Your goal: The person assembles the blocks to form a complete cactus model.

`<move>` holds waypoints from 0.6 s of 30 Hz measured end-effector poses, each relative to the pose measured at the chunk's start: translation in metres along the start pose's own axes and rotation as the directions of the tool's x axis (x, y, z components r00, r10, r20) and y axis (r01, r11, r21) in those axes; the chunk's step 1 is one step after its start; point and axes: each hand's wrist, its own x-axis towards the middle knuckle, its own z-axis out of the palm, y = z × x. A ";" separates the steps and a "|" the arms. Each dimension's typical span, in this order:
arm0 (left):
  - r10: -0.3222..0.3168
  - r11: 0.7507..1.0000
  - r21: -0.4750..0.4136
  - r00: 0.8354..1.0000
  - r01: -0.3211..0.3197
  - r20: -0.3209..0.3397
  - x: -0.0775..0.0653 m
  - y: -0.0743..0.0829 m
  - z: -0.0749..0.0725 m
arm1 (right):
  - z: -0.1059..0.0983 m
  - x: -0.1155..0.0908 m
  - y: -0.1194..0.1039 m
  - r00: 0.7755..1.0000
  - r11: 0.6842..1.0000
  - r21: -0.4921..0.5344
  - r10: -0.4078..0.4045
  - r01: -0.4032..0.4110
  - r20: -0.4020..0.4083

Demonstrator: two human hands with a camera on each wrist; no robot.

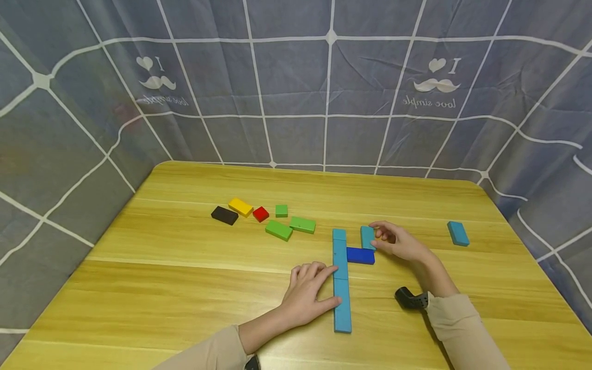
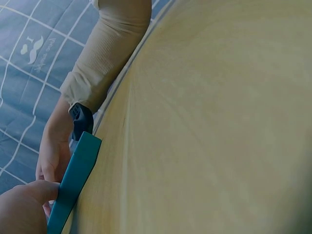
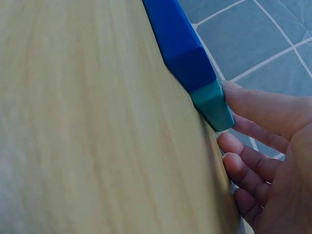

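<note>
A column of light blue blocks (image 1: 342, 303) lies end to end on the wooden table. A dark blue block (image 1: 360, 256) extends to the right from its side. My left hand (image 1: 306, 295) rests at the column's left, fingers spread, with index fingertip and thumb touching it. Just behind the dark blue block's right end is another light blue block (image 1: 367, 237). My right hand (image 1: 399, 242) holds that block at its right side, index finger at the far corner and thumb nearer me. In the right wrist view its end (image 3: 214, 107) shows beside the thumb, other fingers curled.
Left of the column's far end lie green blocks (image 1: 279, 230), a red block (image 1: 261, 214), a yellow block (image 1: 241, 207) and a black block (image 1: 224, 215). One separate light blue block (image 1: 458, 233) lies at the far right. A grey curtain (image 1: 296, 103) hangs behind the table.
</note>
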 end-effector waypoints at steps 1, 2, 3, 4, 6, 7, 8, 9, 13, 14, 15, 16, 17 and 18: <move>0.001 1.000 -0.001 1.000 -0.001 0.000 0.000 0.000 0.000 | 0.000 0.000 0.000 1.000 1.000 -0.001 0.004 -0.004 0.000; 0.003 1.000 -0.001 1.000 -0.003 -0.001 0.000 0.000 0.000 | 0.000 0.000 0.000 1.000 1.000 -0.001 0.007 -0.007 0.001; 0.006 1.000 -0.001 1.000 -0.006 -0.003 0.000 0.000 0.000 | 0.000 0.000 0.000 1.000 1.000 -0.001 0.009 -0.009 0.001; 0.009 1.000 0.000 1.000 -0.009 -0.005 0.000 0.000 0.000 | 0.000 0.000 0.000 1.000 1.000 -0.002 0.011 -0.011 0.001; 0.016 1.000 0.000 1.000 -0.016 -0.012 0.000 0.000 0.000 | 0.000 0.000 0.001 1.000 1.000 -0.007 0.014 -0.014 0.002; 0.018 1.000 -0.002 1.000 -0.018 -0.014 0.000 0.000 0.000 | 0.000 0.000 0.001 1.000 1.000 -0.010 0.013 -0.013 0.002; 0.019 1.000 -0.003 1.000 -0.019 -0.016 0.000 0.000 0.000 | 0.000 0.000 0.001 1.000 1.000 -0.009 0.010 -0.010 0.001; 0.019 1.000 -0.003 1.000 -0.019 -0.018 0.000 0.000 0.000 | 0.000 0.000 0.001 1.000 1.000 -0.008 0.007 -0.007 0.000; 0.014 1.000 -0.005 1.000 -0.014 -0.016 -0.001 0.000 0.000 | 0.000 0.000 0.002 1.000 1.000 -0.004 -0.013 0.013 -0.010; 0.015 1.000 -0.003 1.000 -0.015 -0.017 -0.001 0.000 0.000 | -0.001 0.000 0.002 1.000 1.000 0.003 -0.016 0.016 -0.018; 0.014 1.000 -0.004 1.000 -0.014 -0.017 -0.001 0.000 0.000 | -0.001 -0.001 0.003 0.999 1.000 0.014 -0.020 0.021 -0.029; 0.015 1.000 -0.005 1.000 -0.015 -0.017 -0.001 0.000 0.000 | -0.002 -0.002 0.004 0.998 0.999 0.016 -0.030 0.031 -0.049; 0.016 1.000 -0.006 1.000 -0.016 -0.018 -0.001 0.000 0.000 | -0.004 -0.003 0.005 0.997 0.999 0.011 -0.039 0.040 -0.071; 0.017 1.000 -0.004 1.000 -0.017 -0.019 -0.001 0.000 0.000 | -0.006 -0.004 0.006 0.994 0.999 0.006 -0.049 0.049 -0.099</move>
